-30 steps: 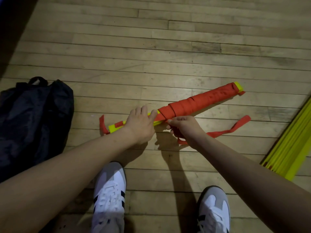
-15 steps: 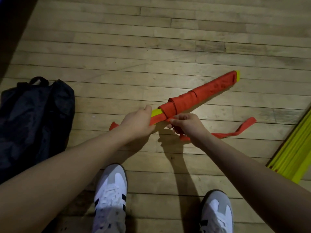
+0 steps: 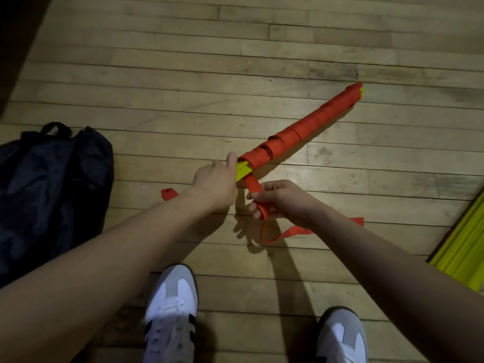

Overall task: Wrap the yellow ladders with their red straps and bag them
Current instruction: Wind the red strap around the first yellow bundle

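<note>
A bundle of yellow ladder rungs is wound in red strap along most of its length and slants up to the right above the floor. My left hand grips its bare near end, index finger against the wrap. My right hand pinches the loose red strap just below the bundle. The strap's tail loops down to the floor and runs right under my forearm. Another red strap end shows behind my left wrist.
A black bag lies on the wooden floor at the left. More yellow ladder rungs lie at the right edge. My two white and grey shoes stand at the bottom.
The bundle has swung to a steeper angle, its far end farther away. The red wrap has advanced toward my left hand, covering more yellow. My right hand moved lower with the strap.
</note>
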Demonstrator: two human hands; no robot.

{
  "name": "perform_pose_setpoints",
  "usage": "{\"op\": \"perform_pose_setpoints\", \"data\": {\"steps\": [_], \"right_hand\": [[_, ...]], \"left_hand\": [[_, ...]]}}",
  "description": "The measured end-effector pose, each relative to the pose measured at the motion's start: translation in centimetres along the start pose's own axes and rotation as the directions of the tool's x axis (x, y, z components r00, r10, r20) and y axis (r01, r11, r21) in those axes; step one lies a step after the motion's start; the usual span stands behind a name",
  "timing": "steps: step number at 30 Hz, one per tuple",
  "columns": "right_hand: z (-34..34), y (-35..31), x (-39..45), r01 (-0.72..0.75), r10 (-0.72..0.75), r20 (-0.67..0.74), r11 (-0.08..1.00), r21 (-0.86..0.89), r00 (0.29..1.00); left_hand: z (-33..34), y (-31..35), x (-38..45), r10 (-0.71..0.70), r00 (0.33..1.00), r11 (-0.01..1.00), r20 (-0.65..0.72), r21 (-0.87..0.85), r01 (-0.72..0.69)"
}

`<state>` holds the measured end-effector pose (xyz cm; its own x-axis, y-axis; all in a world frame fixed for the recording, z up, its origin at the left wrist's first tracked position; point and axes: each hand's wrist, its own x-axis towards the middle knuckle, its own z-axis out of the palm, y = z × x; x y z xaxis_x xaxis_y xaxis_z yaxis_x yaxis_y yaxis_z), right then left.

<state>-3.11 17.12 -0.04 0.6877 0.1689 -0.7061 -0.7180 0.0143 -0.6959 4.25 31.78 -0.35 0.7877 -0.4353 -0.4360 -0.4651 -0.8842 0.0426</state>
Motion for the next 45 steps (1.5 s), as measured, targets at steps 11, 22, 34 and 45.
{"op": "perform_pose_setpoints", "data": {"steps": [11, 22, 34, 45], "right_hand": [[0.0, 1.2, -0.5, 0.011, -0.023, -0.213, 0.998, -0.054, 0.977], [0.8, 1.3, -1.6, 0.094, -0.095, -0.227, 0.995, -0.013, 0.969], [1.4, 1.9, -2.6, 0.089, -0.105, -0.084, 0.982, -0.168, 0.991], [0.5, 3.0, -3.0, 0.065, -0.081, -0.115, 0.989, -0.132, 0.99]], "left_hand": [[1.1, -0.3, -1.8, 0.013, 0.998, 0.999, 0.063, -0.037, -0.01], [1.4, 0.1, -4.0, 0.103, 0.994, 0.991, 0.02, 0.086, -0.105], [0.6, 1.6, -3.7, 0.016, 0.999, 1.0, 0.038, -0.007, -0.016], [0.7, 1.3, -4.0, 0.132, 0.991, 0.989, 0.004, 0.06, -0.132]]}}
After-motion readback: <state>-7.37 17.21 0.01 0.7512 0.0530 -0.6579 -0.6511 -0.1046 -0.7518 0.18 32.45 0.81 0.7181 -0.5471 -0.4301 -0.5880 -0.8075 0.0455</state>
